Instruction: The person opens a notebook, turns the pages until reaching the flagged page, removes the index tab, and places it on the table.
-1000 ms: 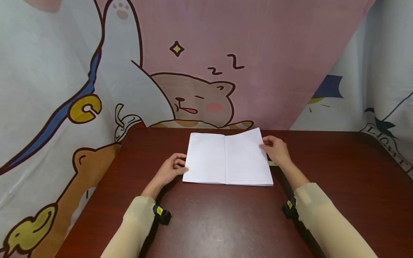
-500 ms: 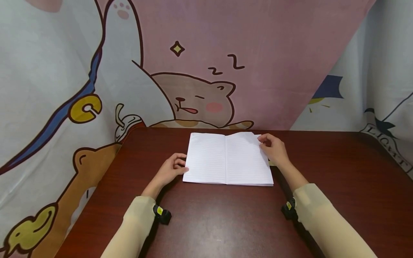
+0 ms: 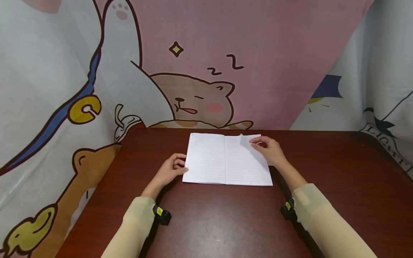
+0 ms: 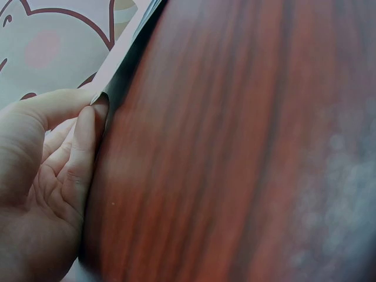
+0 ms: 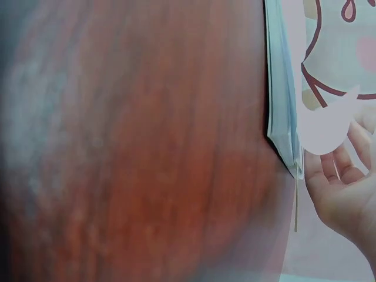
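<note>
An open lined notebook (image 3: 206, 161) lies on the brown table, its spine running down the middle. At its left edge my left hand (image 3: 169, 169) pinches the pages and cover, thumb on top and fingers beneath; the left wrist view shows this grip on the notebook edge (image 4: 120, 59). Over the upper right page, my right hand (image 3: 269, 148) pinches a lifted page (image 3: 246, 141), whose corner stands up and bends leftward. From the right wrist, the curled page (image 5: 326, 132) hides some fingertips of the right hand (image 5: 346, 197).
The dark red-brown wooden table (image 3: 213, 222) extends around the notebook. A cartoon-printed cloth (image 3: 274, 71) hangs behind and beside it. A thin tan strip (image 5: 296, 205) sticks out from the notebook's right side.
My right hand has moved left and a little inward, carrying the page's upper corner over the right page, so that it bends leftward. The left hand keeps its hold.
</note>
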Demonstrator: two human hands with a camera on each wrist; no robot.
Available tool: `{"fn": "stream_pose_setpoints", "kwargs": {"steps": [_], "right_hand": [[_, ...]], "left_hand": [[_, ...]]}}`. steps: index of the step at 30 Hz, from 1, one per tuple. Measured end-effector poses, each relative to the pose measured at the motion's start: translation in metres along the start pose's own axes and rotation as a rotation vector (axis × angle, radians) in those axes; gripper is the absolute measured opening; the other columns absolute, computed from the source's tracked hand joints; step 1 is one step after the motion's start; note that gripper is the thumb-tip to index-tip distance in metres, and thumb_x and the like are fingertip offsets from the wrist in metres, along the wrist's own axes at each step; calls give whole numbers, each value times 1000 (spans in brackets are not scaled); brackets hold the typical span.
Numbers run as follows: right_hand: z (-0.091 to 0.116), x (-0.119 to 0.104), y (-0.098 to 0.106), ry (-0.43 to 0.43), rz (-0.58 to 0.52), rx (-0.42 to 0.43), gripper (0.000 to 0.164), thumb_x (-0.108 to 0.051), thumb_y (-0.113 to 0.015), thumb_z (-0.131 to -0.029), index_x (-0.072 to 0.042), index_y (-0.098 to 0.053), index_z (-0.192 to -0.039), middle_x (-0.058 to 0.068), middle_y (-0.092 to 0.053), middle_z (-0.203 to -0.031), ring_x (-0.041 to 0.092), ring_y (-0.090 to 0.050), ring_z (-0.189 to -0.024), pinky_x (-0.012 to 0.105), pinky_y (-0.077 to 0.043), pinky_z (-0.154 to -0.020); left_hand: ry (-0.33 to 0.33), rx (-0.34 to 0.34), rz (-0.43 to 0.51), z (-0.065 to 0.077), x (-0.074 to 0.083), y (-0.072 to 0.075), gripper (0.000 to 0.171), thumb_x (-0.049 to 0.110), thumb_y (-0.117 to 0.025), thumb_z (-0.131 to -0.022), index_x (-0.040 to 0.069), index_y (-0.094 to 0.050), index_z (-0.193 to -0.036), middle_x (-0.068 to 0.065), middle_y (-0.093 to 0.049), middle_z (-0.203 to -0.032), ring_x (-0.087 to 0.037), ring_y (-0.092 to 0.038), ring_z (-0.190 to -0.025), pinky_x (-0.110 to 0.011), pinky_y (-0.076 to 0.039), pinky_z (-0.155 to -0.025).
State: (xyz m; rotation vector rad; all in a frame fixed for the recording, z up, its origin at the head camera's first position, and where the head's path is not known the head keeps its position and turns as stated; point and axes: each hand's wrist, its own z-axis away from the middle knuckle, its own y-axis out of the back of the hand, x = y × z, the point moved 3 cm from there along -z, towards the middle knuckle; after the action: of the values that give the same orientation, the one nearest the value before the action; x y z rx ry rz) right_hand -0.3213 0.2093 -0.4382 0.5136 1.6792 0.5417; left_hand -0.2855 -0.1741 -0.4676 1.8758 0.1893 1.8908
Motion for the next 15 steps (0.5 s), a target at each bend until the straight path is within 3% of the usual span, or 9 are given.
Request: {"fn": "stream_pose_setpoints", "kwargs": {"steps": [5,15], "right_hand": [[-2,0,-5,2,-17,-42,31,-30,-62,-99,-7,-71,-118,17,-67,-122,21,-59,-96,26,-45,-77],[-2,0,-8,38,-27,-70,25,-5,-55,-98,-4,-72,-117,18,-66,-111,21,-51,-91,24,-41,-78]], "left_hand": [[12,1,-8,1,0,0,47,5,-72,-89,5,-53,-133,-18,-66,-108,-14,-55,-80,-21,-48,-69],[4,-7,-2,0,1,0,48,7,-72,-90,2,-53,-133,-21,-67,-109,-14,-55,-80,-21,-46,-66]]}}
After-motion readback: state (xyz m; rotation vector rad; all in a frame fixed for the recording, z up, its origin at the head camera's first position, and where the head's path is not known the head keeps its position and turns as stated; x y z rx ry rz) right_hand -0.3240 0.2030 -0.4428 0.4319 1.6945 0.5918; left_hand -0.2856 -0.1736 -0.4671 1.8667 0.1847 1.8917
